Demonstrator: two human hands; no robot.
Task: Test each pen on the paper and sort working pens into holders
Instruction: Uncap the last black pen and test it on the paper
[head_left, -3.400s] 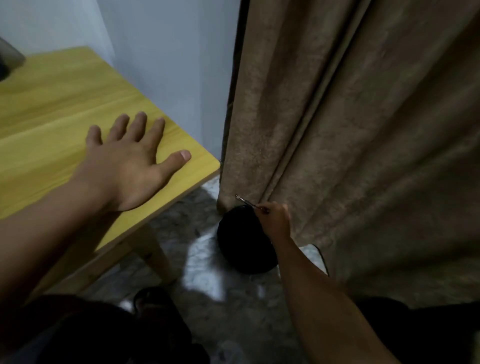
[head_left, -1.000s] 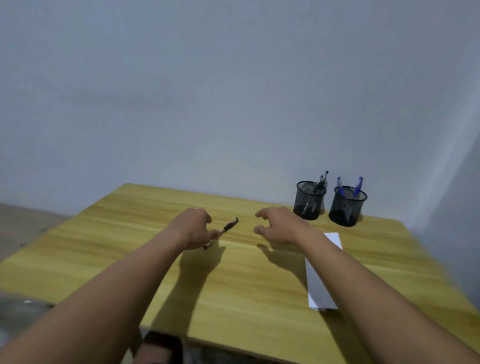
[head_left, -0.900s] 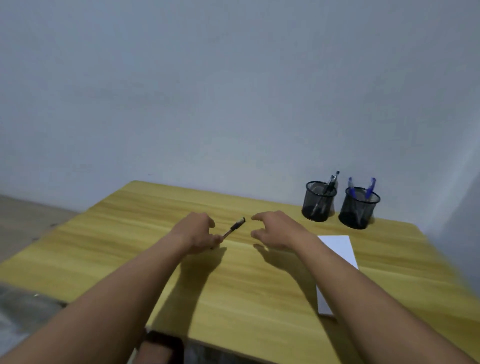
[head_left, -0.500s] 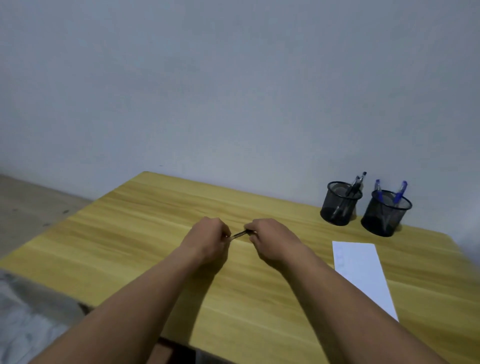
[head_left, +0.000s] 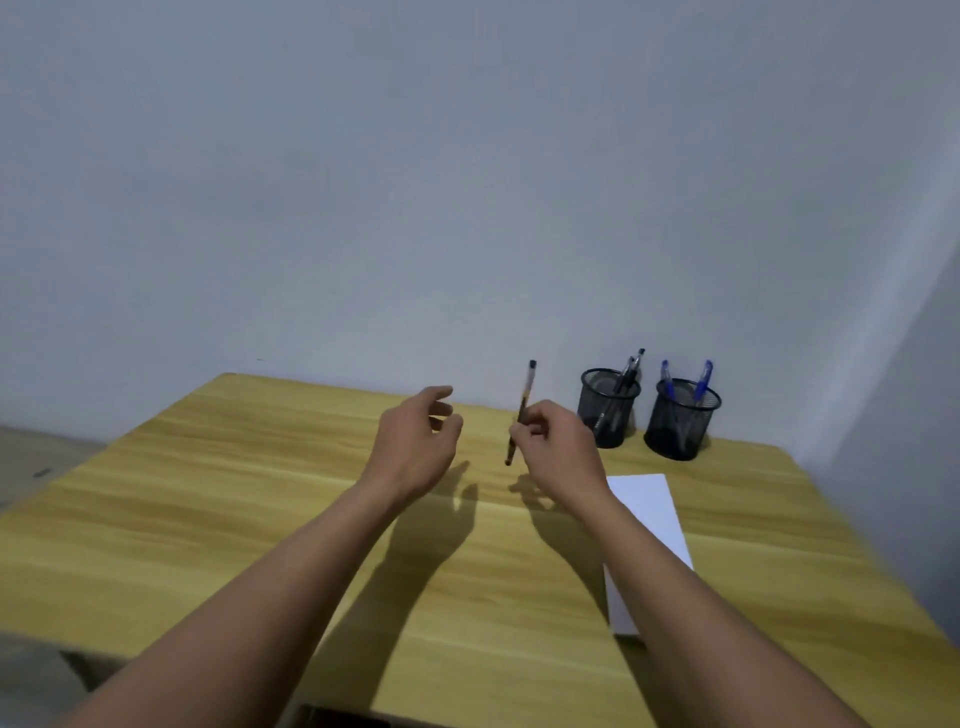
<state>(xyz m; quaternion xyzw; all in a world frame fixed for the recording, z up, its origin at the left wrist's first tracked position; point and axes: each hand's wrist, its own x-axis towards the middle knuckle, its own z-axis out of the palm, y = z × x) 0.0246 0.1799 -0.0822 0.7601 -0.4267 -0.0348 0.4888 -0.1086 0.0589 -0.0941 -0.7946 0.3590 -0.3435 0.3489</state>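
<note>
My right hand (head_left: 553, 448) pinches a dark pen (head_left: 524, 400) and holds it nearly upright above the wooden table (head_left: 208, 519). My left hand (head_left: 418, 441) hovers just left of it with loosely curled fingers, holding nothing. A white sheet of paper (head_left: 647, 512) lies on the table to the right, partly hidden by my right forearm. Two black mesh holders stand at the back by the wall: the left holder (head_left: 608, 410) contains black pens, the right holder (head_left: 680, 421) contains blue pens.
A plain pale wall rises directly behind the table. The table's right edge lies close to the right holder. Bare floor shows at the far left beyond the table's left edge.
Half a second ago both hands held the pen between them. Now my left hand has let go and my right hand has raised the pen upright.
</note>
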